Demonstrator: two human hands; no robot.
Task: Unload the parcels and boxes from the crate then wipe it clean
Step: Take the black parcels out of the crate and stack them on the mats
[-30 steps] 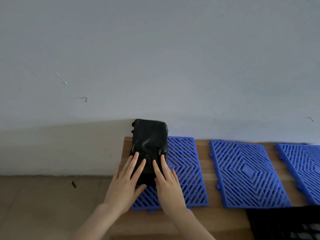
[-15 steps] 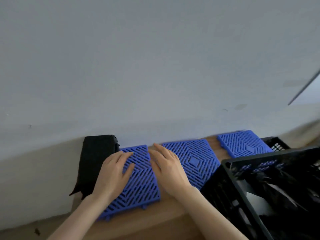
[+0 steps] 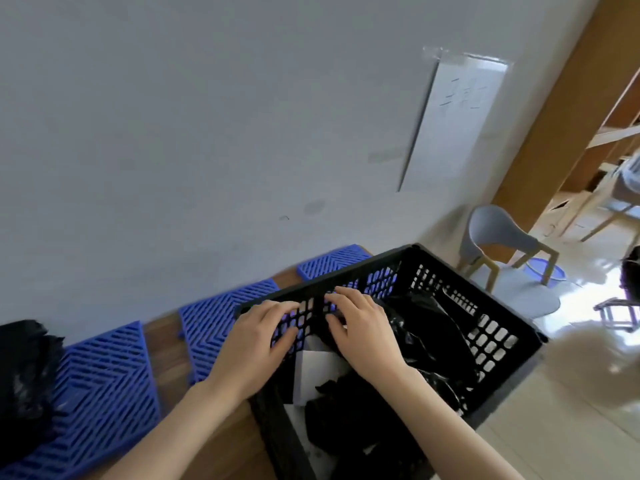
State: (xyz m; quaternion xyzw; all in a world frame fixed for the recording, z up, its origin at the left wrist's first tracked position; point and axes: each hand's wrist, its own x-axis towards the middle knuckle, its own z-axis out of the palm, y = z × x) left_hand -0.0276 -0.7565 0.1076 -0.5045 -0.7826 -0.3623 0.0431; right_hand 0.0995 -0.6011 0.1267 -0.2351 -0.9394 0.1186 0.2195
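While both hands hover unclenched, black crate full of black parcels.

Wooden surface against grey wall. Three blue lattice mats in a row along the wall side: nearest, middle, far, bare wood between them. Black plastic-wrapped parcel on nearest mat's left end. Black perforated crate at right edge, overlapping middle and far mats.
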